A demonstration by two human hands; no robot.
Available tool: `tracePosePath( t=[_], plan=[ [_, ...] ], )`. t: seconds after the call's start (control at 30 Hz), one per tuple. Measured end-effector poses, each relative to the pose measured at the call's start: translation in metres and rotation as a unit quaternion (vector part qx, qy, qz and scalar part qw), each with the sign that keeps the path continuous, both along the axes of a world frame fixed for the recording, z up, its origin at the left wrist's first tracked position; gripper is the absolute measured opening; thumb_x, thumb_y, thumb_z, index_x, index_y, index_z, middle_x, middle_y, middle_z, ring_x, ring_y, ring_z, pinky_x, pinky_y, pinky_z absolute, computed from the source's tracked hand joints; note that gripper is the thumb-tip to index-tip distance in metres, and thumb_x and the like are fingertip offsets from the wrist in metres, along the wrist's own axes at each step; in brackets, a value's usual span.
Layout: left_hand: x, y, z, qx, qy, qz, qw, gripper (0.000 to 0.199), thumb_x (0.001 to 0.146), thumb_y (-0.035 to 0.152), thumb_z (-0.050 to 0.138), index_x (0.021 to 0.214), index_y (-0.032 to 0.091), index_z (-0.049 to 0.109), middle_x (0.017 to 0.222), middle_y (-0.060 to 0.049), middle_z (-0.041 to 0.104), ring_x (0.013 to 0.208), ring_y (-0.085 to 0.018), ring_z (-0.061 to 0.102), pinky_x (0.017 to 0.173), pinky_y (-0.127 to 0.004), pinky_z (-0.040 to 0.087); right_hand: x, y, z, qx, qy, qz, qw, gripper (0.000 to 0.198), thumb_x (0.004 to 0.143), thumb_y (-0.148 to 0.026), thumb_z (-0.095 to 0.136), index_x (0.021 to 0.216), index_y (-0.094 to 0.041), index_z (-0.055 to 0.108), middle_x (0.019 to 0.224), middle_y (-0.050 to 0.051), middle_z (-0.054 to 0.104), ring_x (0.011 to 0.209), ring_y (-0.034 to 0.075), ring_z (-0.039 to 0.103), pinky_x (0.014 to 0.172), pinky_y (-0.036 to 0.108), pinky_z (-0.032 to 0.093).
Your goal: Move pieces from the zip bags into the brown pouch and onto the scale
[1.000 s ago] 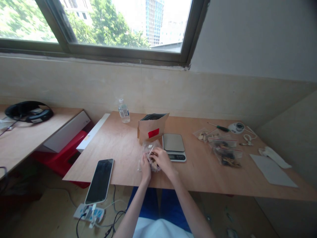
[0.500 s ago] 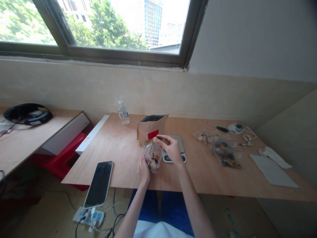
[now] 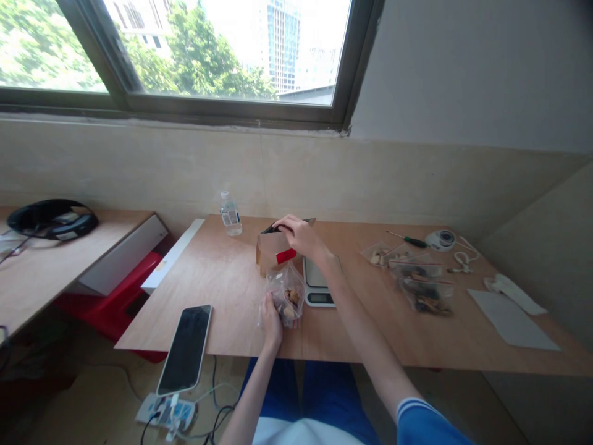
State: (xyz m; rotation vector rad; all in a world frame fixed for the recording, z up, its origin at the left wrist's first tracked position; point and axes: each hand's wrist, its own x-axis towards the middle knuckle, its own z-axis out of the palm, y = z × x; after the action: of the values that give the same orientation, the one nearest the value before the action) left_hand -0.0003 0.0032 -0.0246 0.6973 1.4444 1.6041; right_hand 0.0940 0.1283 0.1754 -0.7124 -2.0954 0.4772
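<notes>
My left hand point(image 3: 272, 321) is closed around a clear plastic zip bag point(image 3: 282, 281) near the table's front edge. Brown and tan dried pieces point(image 3: 291, 298), perhaps mushrooms, show inside it. Just behind stands a brown kraft paper bag point(image 3: 267, 253) with a red label point(image 3: 286, 255) and a dark opening. My right hand point(image 3: 296, 233) is over that opening, fingers bent and pressed together at its rim; what they hold is hidden. Under my right forearm lies a kitchen scale point(image 3: 319, 299), partly covered by the arm.
Several zip bags of dried food point(image 3: 424, 296) lie to the right, near a screwdriver point(image 3: 416, 241), a white camera point(image 3: 440, 240) and a white sheet point(image 3: 512, 318). A water bottle point(image 3: 230, 214) stands at the back left. A phone point(image 3: 185, 349) overhangs the front edge, its cable running down.
My right hand has moved from the plastic bag, where it pinched a tan dried piece, up and left to the paper bag's opening. My left hand still holds the zip bag.
</notes>
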Motion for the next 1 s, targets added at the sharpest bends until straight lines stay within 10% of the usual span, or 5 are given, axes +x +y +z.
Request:
tracePosePath(
  t=[0.5, 0.77, 1.0],
  plan=[
    [0.000, -0.001, 0.005, 0.017, 0.002, 0.008, 1.000, 0.042, 0.085, 0.050, 0.041, 0.091, 0.016, 0.064, 0.085, -0.005, 0.065, 0.082, -0.019, 0.058, 0.081, -0.031, 0.042, 0.000, -0.035, -0.001, 0.039, 0.024, -0.139, 0.989, 0.024, 0.090, -0.021, 0.040, 0.103, -0.020, 0.061, 0.107, 0.008, 0.060, 0.106, 0.020, 0.051, 0.098, 0.036, 0.033],
    [0.005, -0.002, 0.010, 0.084, -0.080, -0.027, 0.993, 0.035, 0.084, 0.044, 0.045, 0.103, 0.018, 0.060, 0.099, -0.005, 0.066, 0.092, -0.018, 0.061, 0.085, -0.031, 0.044, 0.026, -0.100, -0.085, -0.265, 0.097, -0.158, 0.946, 0.009, 0.082, -0.020, 0.045, 0.089, -0.019, 0.049, 0.086, 0.003, 0.058, 0.076, 0.016, 0.058, 0.072, 0.030, 0.048],
    [0.010, -0.012, 0.032, 0.125, -0.163, -0.154, 0.966, 0.046, 0.079, 0.027, 0.057, 0.125, 0.024, 0.051, 0.122, -0.005, 0.058, 0.115, -0.022, 0.053, 0.097, -0.033, 0.039, 0.030, -0.116, -0.116, -0.318, 0.111, -0.143, 0.931, 0.033, 0.076, -0.028, 0.058, 0.106, -0.019, 0.045, 0.109, 0.009, 0.052, 0.096, 0.019, 0.057, 0.086, 0.035, 0.047]
  ],
)
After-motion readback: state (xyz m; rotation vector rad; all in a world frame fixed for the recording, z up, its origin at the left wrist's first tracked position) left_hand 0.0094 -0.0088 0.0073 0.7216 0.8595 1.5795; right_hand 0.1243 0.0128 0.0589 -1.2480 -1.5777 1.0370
